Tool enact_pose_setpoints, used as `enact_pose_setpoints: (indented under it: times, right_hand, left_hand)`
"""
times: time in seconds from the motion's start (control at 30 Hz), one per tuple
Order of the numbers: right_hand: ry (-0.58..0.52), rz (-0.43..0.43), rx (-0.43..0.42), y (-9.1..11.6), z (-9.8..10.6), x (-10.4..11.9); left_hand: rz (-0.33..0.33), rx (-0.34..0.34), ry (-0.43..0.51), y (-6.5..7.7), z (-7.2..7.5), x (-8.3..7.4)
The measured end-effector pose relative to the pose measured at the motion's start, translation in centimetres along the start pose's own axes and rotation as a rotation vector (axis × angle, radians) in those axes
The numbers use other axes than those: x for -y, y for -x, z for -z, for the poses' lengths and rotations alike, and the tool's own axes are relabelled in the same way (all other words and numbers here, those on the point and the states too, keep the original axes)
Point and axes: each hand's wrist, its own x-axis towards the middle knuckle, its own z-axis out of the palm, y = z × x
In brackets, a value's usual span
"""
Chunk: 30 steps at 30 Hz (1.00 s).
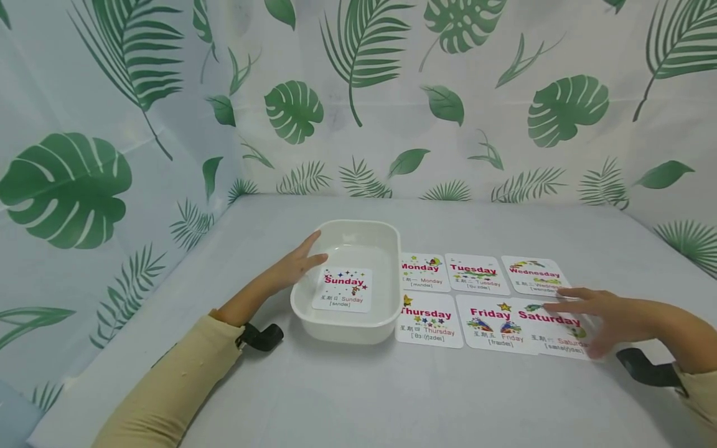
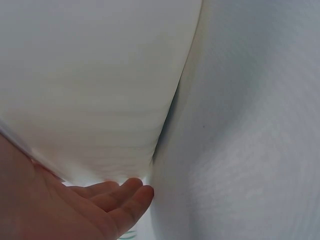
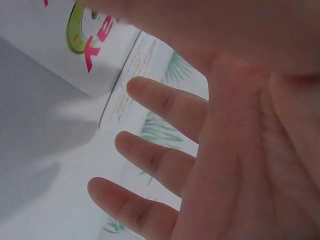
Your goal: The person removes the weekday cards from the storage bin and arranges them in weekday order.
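A white plastic basin (image 1: 348, 336) stands on the table with the Sunday card (image 1: 343, 290) lying face up inside. My left hand (image 1: 291, 270) holds the basin's left side, thumb over the rim and the other fingers along the outer wall (image 2: 100, 100). Over the right part of the Saturday card (image 1: 551, 326) hovers my right hand (image 1: 622, 314), its fingers extended and spread, nothing gripped. The left edge of Saturday overlaps the Friday card (image 1: 493, 323). In the right wrist view the fingers (image 3: 155, 155) are apart, beside a printed card (image 3: 60, 50).
Right of the basin lie the Monday (image 1: 422, 274), Tuesday (image 1: 476, 274) and Wednesday (image 1: 534, 277) cards in a back row. The Thursday card (image 1: 430, 320) starts the front row, close to the basin's wall. A leaf-print curtain (image 1: 381, 137) borders the table's back and sides.
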Motion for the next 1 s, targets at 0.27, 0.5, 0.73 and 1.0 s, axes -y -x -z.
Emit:
enact_pose_setpoints:
  times: [0.27, 0.5, 0.73, 1.0]
  right_hand:
    - [-0.009, 0.018, -0.004, -0.4, 0.5, 0.5]
    - [-0.045, 0.059, -0.063, -1.0, 0.1, 1.3]
    - [-0.028, 0.105, -0.214, -3.3, 1.8, 6.4]
    - [0.057, 0.301, -0.326, -8.2, 4.2, 18.6]
  left_hand:
    - [0.01, -0.013, -0.003, -0.1, 0.3, 0.1]
    - [0.022, -0.017, 0.004, -0.1, 0.4, 0.3]
    - [0.028, -0.012, 0.013, 0.1, 0.1, 0.2]
    - [0.01, -0.03, 0.04, 0.0, -0.1, 0.2]
